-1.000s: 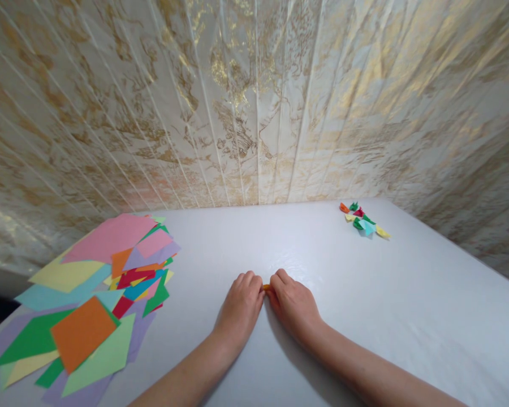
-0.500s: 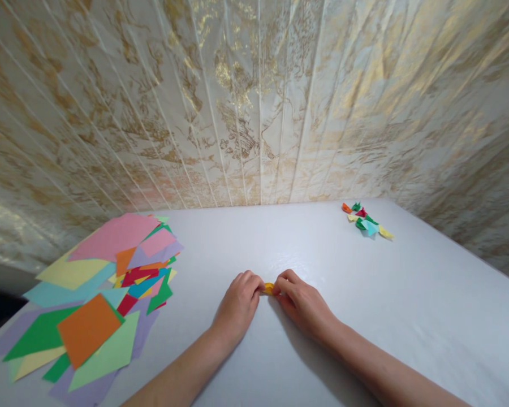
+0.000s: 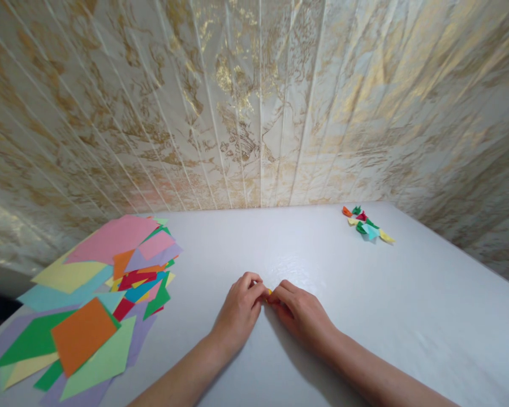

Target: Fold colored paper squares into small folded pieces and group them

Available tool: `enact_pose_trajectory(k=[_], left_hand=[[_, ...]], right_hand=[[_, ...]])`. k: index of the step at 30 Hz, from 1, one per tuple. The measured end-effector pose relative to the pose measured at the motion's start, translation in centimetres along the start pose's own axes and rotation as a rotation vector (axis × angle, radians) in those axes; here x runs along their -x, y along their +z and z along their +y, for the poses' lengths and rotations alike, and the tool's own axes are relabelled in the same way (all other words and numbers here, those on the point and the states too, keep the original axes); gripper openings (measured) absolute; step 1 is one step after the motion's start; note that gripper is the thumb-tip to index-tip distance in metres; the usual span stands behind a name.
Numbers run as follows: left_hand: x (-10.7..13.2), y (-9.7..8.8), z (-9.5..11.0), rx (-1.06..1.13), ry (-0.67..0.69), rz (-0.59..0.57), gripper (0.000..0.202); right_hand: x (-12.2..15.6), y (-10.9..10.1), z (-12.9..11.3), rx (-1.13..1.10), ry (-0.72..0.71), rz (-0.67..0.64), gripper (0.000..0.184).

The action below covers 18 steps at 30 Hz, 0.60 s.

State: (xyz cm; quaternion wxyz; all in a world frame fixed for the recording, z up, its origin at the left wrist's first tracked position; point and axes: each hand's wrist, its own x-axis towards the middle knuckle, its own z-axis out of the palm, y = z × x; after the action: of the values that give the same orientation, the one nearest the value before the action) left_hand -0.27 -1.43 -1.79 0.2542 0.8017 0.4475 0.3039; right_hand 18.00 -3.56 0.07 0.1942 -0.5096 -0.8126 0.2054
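Between my fingertips, just above the white table [image 3: 220, 240], is a small piece of folded yellow paper [image 3: 269, 294]. Only a sliver of it shows; the fingers cover the rest. My left hand [image 3: 242, 308] is closed, its thumb and fingers pinching the paper's left end. From the other side my right hand [image 3: 301, 311] pinches the right end, also closed. The two hands almost touch at the fingertips.
At the left lies a spread of loose coloured paper sheets, with an orange square [image 3: 83, 336] and a big pink sheet [image 3: 114, 237] on top. Several small folded paper figures [image 3: 370, 230] sit at the far right. A gold-patterned curtain [image 3: 254, 113] hangs behind the table.
My fingertips have drawn closer together over the yellow paper, so less of it shows. The view has shifted slightly.
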Motion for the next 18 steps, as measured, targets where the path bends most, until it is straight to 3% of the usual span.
enact_pose_trajectory(k=[4,12,15,18], left_hand=[[-0.1,-0.1,-0.2,0.113,-0.029,0.040,0.028],[-0.3,-0.5,-0.2,0.173,-0.083,0.116,0.030],[0.1,-0.7,0.7,0.067,-0.130,0.150,0.025],[0.6,-0.6,2.0,-0.127,-0.140,0.110,0.009]], right_hand=[[0.3,0.1,-0.4,-0.038,-0.071,0.001,0.027],[-0.7,-0.6,0.3,0.041,0.015,0.007,0.037],[-1.1,-0.2,0.4,0.042,0.006,0.001,0.037],[-1.2,0.2,0.4,0.051,0.008,0.000,0.031]])
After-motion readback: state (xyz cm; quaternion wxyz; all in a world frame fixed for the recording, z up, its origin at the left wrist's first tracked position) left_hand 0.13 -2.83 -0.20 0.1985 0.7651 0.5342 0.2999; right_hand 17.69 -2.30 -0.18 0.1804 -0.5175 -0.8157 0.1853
